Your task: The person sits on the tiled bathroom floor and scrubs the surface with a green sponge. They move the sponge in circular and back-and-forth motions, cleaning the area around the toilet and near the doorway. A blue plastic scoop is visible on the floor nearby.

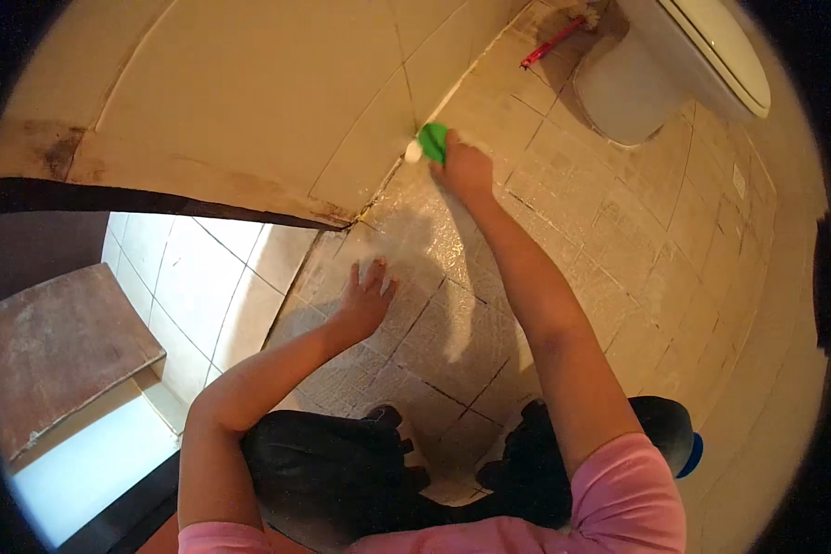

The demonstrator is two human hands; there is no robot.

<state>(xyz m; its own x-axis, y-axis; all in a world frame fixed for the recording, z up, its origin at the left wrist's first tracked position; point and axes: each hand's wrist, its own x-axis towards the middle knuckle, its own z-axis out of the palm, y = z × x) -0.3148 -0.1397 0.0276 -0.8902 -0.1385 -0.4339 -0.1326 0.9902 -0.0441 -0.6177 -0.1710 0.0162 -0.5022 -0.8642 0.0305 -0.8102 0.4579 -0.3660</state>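
With my right hand [467,170] I grip a green scrubbing brush [433,142], held where the floor meets the tiled wall [346,90]. A white blob [413,151] shows beside the brush; whether it is bristles or foam I cannot tell. My left hand [368,298] holds nothing, its fingers apart over the tiled floor [450,325]; whether it touches the tiles is unclear. Between my hands the floor is wet and shiny.
A toilet [630,90] stands at upper right, near a toilet brush with a red handle [554,43] lying on the floor. At left, past a doorway, are white tiles [194,277] and a brown step [62,353]. Something blue [692,455] shows behind my right knee.
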